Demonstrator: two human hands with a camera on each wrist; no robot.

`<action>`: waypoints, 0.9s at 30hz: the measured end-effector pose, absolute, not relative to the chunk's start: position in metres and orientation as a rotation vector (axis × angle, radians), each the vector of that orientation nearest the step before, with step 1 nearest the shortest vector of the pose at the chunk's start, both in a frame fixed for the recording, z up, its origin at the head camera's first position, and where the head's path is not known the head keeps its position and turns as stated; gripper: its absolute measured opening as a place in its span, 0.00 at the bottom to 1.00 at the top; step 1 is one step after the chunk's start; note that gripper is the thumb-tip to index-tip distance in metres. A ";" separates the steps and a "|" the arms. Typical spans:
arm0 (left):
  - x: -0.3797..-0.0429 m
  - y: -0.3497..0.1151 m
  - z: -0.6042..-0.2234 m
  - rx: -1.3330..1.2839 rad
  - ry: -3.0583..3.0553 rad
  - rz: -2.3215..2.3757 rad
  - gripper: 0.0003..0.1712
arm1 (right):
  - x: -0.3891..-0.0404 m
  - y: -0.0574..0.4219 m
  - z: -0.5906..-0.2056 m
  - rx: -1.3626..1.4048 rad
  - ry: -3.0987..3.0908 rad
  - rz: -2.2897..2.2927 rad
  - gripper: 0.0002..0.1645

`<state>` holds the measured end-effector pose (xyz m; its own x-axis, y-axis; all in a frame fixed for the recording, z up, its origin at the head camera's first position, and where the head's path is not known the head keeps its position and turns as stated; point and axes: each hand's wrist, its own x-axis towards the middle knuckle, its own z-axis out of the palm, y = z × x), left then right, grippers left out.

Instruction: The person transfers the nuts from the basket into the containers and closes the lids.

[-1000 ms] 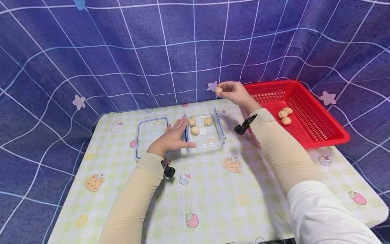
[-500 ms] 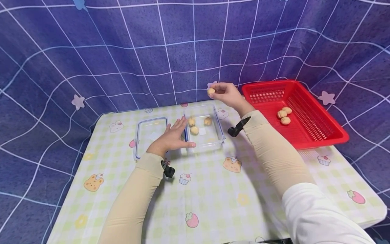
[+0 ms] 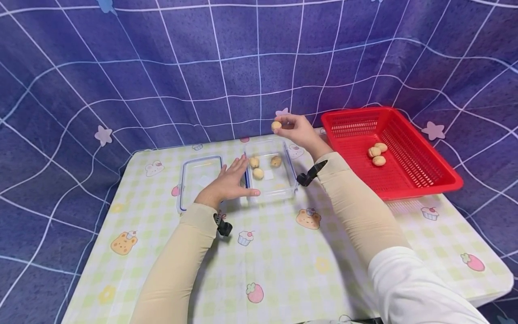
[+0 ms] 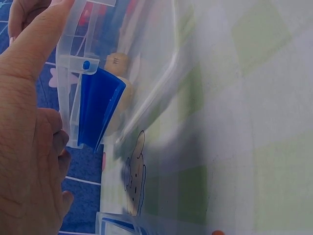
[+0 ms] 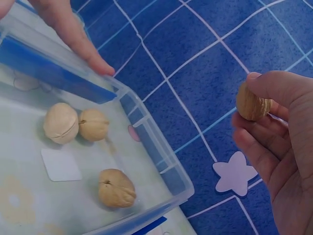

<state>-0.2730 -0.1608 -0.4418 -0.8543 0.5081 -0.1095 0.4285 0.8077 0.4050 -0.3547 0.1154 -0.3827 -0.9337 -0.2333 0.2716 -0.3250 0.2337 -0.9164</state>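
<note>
A walnut (image 5: 252, 102) is pinched between the thumb and fingers of my right hand (image 3: 298, 132), held in the air above the far right corner of a clear plastic box (image 3: 279, 194). Inside that box lie three walnuts (image 5: 116, 188); two sit together on the left and one is apart on the right. My left hand (image 3: 228, 183) rests on the box's left rim with its fingers spread straight. The left wrist view shows this hand beside the box's blue side clip (image 4: 100, 107).
Right of the box stands a red basket (image 3: 421, 191) with three walnuts (image 3: 379, 160) in it. A clear lid (image 3: 201, 166) with a blue seal lies left of the box. Behind the checked tablecloth (image 3: 283, 270) hangs a blue curtain (image 3: 182, 67).
My right hand has moved left with the walnut, away from the red basket and towards the box, dipping slightly. The left hand stays on the box rim.
</note>
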 end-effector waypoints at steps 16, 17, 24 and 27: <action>-0.275 -0.161 -0.445 0.741 2.795 0.539 0.72 | -0.350 0.114 -0.414 0.514 -2.431 1.855 0.25; -0.275 -0.161 -0.445 0.740 2.792 0.542 0.72 | -0.349 0.114 -0.416 0.506 -2.434 1.863 0.25; -0.275 -0.161 -0.445 0.734 2.793 0.545 0.72 | -0.343 0.116 -0.430 0.508 -2.431 1.868 0.26; -0.276 -0.161 -0.446 0.733 2.792 0.544 0.72 | -0.334 0.116 -0.425 0.530 -2.410 1.906 0.27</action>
